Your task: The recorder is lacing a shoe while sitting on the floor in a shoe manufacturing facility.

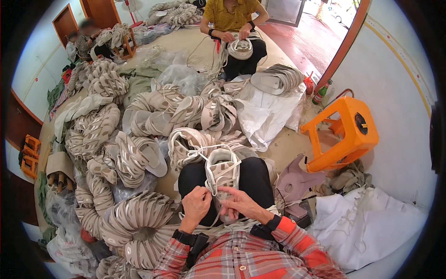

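A beige and white shoe upper lies across my lap, its collar turned away from me. White laces loop over its far end. My left hand is closed in a pinch at the upper's left side; whatever sits between the fingertips is too small to make out. Over the near part of the upper, my right hand has its index finger stretched left toward the left hand, with the other fingers apart and lower. That hand partly covers the upper beneath it. Just beyond my knees rests another laced upper.
Nested shoe pieces curl in long stacks at my left. An orange stool stands to the right, near white cloth and a mauve piece. Opposite me, a person handles another upper. A green bottle stands by the doorway.
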Demonstrator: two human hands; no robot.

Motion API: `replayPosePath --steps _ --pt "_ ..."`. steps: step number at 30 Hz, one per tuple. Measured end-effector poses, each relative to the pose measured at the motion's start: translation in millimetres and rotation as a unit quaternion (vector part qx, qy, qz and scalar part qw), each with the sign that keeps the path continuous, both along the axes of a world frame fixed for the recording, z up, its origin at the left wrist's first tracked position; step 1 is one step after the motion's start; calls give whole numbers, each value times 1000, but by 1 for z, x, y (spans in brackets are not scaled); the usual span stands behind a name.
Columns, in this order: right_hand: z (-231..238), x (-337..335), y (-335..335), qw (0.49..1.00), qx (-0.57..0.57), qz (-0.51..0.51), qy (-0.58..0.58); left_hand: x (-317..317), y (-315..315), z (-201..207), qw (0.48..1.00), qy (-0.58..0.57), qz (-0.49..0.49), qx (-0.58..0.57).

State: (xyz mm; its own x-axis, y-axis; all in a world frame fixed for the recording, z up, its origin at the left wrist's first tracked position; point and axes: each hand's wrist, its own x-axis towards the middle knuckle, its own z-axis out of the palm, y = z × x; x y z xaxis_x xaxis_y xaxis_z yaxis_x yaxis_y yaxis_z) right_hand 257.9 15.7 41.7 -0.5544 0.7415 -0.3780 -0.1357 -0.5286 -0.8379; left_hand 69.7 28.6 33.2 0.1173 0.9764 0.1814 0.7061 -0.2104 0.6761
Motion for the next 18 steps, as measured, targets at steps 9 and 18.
replayPosePath --steps 9,18 --pt "9 -1 6 1000 19 18 -4 -4 10 5 988 -14 -20 -151" --pt "-3 -10 42 749 441 177 -461 9 18 10 981 76 -7 -179"
